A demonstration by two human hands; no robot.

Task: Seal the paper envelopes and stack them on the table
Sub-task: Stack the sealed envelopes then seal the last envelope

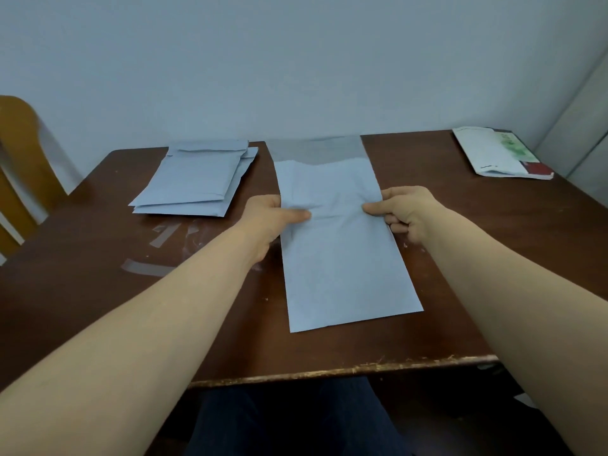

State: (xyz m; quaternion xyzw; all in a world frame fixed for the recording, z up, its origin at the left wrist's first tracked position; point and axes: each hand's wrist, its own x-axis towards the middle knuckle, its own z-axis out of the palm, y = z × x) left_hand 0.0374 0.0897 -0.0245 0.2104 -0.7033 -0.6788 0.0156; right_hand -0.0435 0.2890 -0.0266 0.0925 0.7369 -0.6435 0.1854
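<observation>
one envelope pinched by left hand, right hand; flap blurry.

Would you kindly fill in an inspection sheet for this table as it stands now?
Surface: dark wooden table, front edge chipped; clear tape strips stuck on its left part.
Job's things: open envelope lies lengthwise mid-table, its flap unfolded at the far end; stack of envelopes at far left, flaps folded down.
Clutter: pile of printed papers at the far right corner.
Grippers: left hand and right hand each pinch a side edge of the open envelope.
Cables: nothing seen.
Surroundings: pale wall behind; wooden chair at left.
</observation>
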